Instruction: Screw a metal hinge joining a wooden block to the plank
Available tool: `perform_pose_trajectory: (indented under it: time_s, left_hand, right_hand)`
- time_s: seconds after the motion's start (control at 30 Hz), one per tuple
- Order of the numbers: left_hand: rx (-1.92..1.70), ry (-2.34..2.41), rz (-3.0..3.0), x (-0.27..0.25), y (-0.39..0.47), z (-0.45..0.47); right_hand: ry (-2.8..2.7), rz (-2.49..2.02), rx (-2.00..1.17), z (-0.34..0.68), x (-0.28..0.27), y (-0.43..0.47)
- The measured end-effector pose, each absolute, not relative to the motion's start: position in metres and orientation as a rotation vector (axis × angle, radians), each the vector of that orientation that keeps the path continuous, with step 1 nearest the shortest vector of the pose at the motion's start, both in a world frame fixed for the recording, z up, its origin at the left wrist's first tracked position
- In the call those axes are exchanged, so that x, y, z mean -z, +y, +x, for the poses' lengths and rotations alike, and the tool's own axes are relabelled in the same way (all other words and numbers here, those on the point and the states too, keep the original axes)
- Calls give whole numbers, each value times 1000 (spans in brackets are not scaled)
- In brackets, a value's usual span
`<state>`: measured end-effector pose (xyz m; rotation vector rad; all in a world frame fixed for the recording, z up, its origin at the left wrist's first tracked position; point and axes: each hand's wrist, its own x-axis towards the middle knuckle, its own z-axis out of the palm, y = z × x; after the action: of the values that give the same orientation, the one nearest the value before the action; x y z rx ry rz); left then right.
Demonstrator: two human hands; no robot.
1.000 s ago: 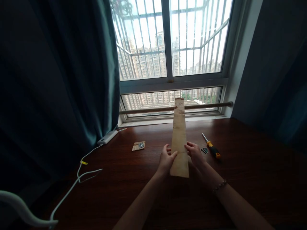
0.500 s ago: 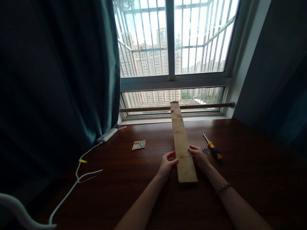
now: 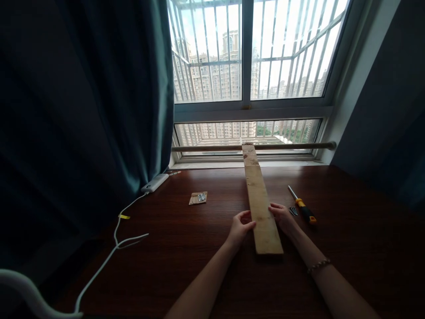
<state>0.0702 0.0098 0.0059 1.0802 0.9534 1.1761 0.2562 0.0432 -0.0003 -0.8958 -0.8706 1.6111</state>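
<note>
A long wooden board (image 3: 260, 190) points away from me over the dark tabletop, its far end near the window. My left hand (image 3: 239, 228) grips its left edge toward the near end, the thumb on the upper face and the other fingers partly hidden behind the edge. Across from it, my right hand (image 3: 282, 216) holds the right edge, fingertips at the side. Several screws (image 3: 293, 211) lie just beyond my right hand. Beside them rests a screwdriver (image 3: 304, 209) with a yellow and black handle. Whether the board's underside touches the table is unclear.
On the left of the brown table (image 3: 159, 266) lies a small cardboard piece (image 3: 193, 200) with a metal hinge-like part (image 3: 201, 197) on it. A white power strip (image 3: 156, 182) and its cable (image 3: 115, 232) run beside the blue curtain (image 3: 142, 88). A horizontal bar (image 3: 295, 145) crosses the window.
The view has shifted, so the scene appears farther right. The board's far end sits slightly lower against the window bar. Both hands keep their hold on the board.
</note>
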Motion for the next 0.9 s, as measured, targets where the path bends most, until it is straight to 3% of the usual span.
perform_pose_trajectory:
  time_s: [0.27, 0.47, 0.73, 0.9]
  left_hand:
    - [-1181, 1088, 1200, -11, 21, 59]
    - [-1508, 1687, 1379, -19, 57, -20]
    - [-864, 2327, 1808, -11, 106, -120]
    - [-846, 2332, 1838, 5, 114, -125]
  right_hand:
    - [-785, -983, -1550, 255, -4, 42]
    - [-772, -1018, -1515, 252, -4, 42]
    - [-766, -1041, -1503, 248, -2, 47]
    - [-799, -1027, -1517, 248, -2, 47]
